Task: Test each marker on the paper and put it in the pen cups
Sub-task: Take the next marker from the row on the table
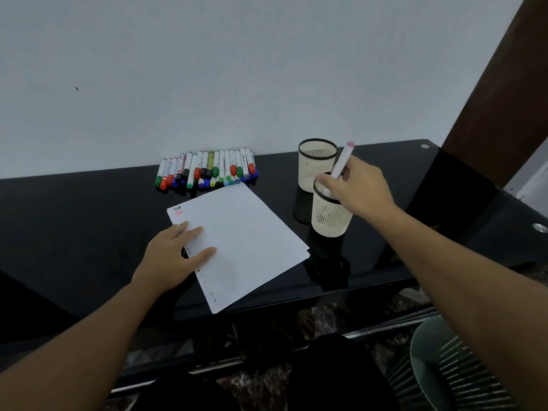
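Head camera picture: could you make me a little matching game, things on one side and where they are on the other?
Things:
1. pink-capped marker
2. left hand
3. row of markers
4. far pen cup

Places:
A. flat on the paper
B. by the wall, beyond the paper
C. behind the near pen cup
D. held by the right hand, tip in the near cup

Pairs: 1-D, 2-A, 3-B, 4-C

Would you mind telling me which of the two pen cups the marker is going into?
The nearer pen cup; the right hand holds the pink-capped marker over its rim.
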